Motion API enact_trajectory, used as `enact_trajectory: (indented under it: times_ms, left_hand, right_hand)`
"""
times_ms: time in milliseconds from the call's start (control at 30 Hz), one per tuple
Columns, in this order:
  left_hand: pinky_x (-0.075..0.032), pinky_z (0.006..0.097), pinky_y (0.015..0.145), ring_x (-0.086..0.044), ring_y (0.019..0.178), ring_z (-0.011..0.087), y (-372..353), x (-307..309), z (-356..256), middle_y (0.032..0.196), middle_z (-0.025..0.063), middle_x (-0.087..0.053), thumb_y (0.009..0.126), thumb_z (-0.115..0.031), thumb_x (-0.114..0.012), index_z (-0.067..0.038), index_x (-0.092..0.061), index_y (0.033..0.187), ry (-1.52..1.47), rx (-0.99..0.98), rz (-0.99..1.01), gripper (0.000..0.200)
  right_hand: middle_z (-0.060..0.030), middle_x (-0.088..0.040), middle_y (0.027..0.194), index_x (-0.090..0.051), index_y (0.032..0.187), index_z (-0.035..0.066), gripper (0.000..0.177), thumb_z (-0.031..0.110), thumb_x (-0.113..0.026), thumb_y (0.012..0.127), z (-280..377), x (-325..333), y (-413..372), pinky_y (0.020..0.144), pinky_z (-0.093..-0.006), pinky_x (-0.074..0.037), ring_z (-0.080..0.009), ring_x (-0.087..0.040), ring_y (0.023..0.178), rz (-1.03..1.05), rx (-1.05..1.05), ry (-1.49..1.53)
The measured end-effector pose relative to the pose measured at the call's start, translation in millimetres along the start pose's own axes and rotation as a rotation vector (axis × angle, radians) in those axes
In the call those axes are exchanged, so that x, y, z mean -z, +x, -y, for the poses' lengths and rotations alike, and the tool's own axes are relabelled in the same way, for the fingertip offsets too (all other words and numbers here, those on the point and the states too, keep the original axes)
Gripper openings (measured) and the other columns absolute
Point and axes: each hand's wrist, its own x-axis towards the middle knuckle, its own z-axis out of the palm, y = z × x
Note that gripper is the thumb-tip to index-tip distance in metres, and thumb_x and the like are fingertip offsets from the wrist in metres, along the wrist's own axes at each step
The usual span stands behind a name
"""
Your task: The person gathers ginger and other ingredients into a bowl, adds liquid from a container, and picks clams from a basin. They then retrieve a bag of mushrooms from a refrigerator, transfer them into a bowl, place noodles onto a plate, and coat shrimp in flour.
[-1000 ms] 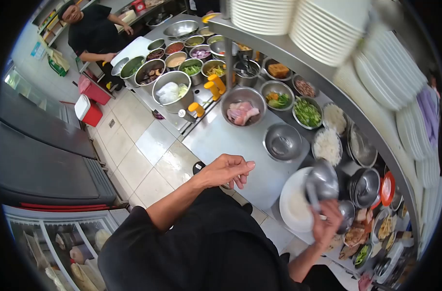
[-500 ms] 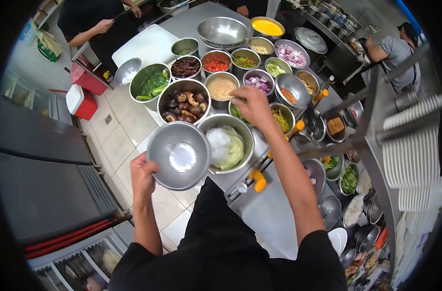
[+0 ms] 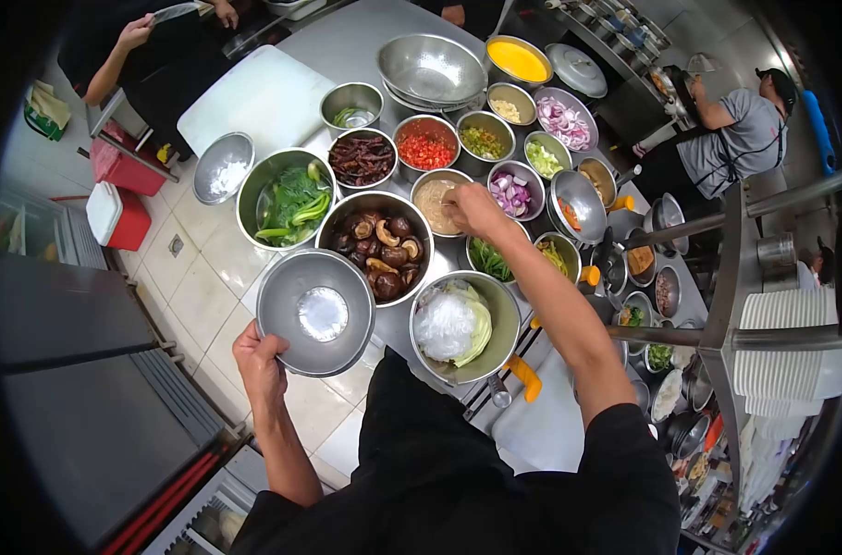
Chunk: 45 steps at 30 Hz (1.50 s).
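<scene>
Bowl [image 3: 316, 313] left, right hand [image 3: 476, 209] far across

The bowl's near rim is clamped in the left hand [image 3: 259, 363]. The right hand, past the mushrooms [image 3: 376, 245], hovers over the paste [image 3: 436, 199], fingers curled; whether they pinch anything, I cannot tell.

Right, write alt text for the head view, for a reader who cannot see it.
The left hand holds a steel bowl while the right hand reaches over ingredient bowls crowding a steel counter.
</scene>
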Motion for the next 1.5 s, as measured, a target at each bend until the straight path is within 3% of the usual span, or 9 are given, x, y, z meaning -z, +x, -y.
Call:
enact_trajectory:
  times_ms: [167,400,500,633,967,1167,1300,1367,1500]
  left_hand:
    - [-0.039,0.0204,0.05,-0.046,0.05,0.0081,14.9,-11.9,-11.1,0.062,0.0045,-0.056,0.06,0.008,-0.049,0.002,-0.053,0.065,0.017,-0.013,0.068,0.009]
    - [-0.039,0.0206,0.05,-0.047,0.05,0.0081,24.4,-23.9,-4.3,0.062,0.0045,-0.056,0.061,0.008,-0.05,0.002,-0.053,0.065,0.029,-0.045,0.096,0.008]
    - [-0.04,0.0204,0.051,-0.048,0.05,0.0082,26.4,-28.8,-3.4,0.062,0.0045,-0.057,0.061,0.008,-0.05,0.001,-0.053,0.065,0.029,-0.027,0.137,0.008]
    - [-0.04,0.0209,0.05,-0.048,0.05,0.0083,24.4,-34.8,-2.3,0.062,0.0046,-0.057,0.061,0.007,-0.051,0.001,-0.053,0.064,0.023,-0.021,0.118,0.008]
    - [-0.039,0.0256,0.035,-0.047,0.041,0.0103,14.8,-27.1,6.8,0.055,0.0067,-0.055,0.062,0.008,-0.051,-0.002,-0.049,0.058,0.023,-0.053,0.128,0.011]
    - [-0.038,0.026,0.031,-0.048,0.036,0.0136,3.7,-27.2,-2.1,0.052,0.0091,-0.054,0.063,0.008,-0.053,-0.003,-0.047,0.059,0.02,0.028,0.104,0.013]
    - [-0.037,0.0261,0.03,-0.047,0.034,0.0135,3.6,-30.3,-3.5,0.051,0.0094,-0.054,0.063,0.006,-0.055,-0.001,-0.05,0.061,0.008,0.049,0.071,0.009]
    - [-0.036,0.0259,0.03,-0.047,0.035,0.0133,6.5,-33.1,-0.5,0.052,0.0094,-0.054,0.064,0.005,-0.055,-0.001,-0.05,0.062,0.001,0.048,0.08,0.008]
    - [-0.038,0.0256,0.03,-0.047,0.036,0.013,16.7,-51.4,-4.5,0.052,0.0086,-0.053,0.064,0.003,-0.056,0.0,-0.05,0.061,0.088,0.04,0.102,0.007]
  right_hand:
    - [-0.0178,-0.063,0.084,-0.068,0.082,0.003,0.018,0.017,-0.068,0.071,15.8,27.9,-10.8,0.071,-0.0377,-0.047,-0.0344,-0.06,0.079,-0.119,-0.149,0.213]
    - [-0.0073,-0.061,0.084,-0.067,0.083,0.002,0.019,0.019,-0.067,0.075,-7.6,12.5,-11.5,0.068,-0.0284,-0.046,-0.0138,-0.058,0.074,-0.29,-0.183,0.474]
    - [-0.0063,-0.063,0.077,-0.065,0.086,0.003,0.019,0.02,-0.066,0.077,-7.2,11.8,-12.6,0.066,-0.0271,-0.046,-0.0124,-0.058,0.07,-0.202,-0.358,0.708]
    - [-0.0049,-0.064,0.071,-0.063,0.088,0.004,0.019,0.019,-0.064,0.078,-10.5,4.6,-14.1,0.064,-0.0278,-0.045,-0.0117,-0.058,0.066,-0.255,-0.269,0.673]
    - [-0.018,-0.059,0.07,-0.051,0.081,0.0,0.011,0.01,-0.054,0.078,7.0,-11.1,-3.9,0.063,-0.0384,-0.047,-0.0299,-0.062,0.068,-0.371,-0.249,0.558]
    - [-0.0055,-0.056,0.076,-0.049,0.086,0.001,0.001,0.001,-0.05,0.086,-18.7,-35.7,7.9,0.05,-0.0244,-0.051,-0.0142,-0.061,0.069,-0.392,-0.175,1.003]
    - [-0.0077,-0.057,0.08,-0.049,0.087,0.0,0.002,0.002,-0.05,0.087,-17.0,-21.3,5.6,0.054,-0.0263,-0.053,-0.0159,-0.062,0.068,-0.299,-0.339,0.905]
    - [-0.0076,-0.058,0.079,-0.049,0.09,0.001,0.005,0.006,-0.05,0.09,1.0,-2.6,-7.1,0.057,-0.0255,-0.053,-0.0165,-0.062,0.068,-0.328,-0.353,1.239]
    - [-0.0066,-0.058,0.08,-0.049,0.095,0.003,0.007,0.008,-0.05,0.091,58.0,45.2,-32.3,0.06,-0.025,-0.052,-0.0161,-0.063,0.07,-0.402,-0.155,1.342]
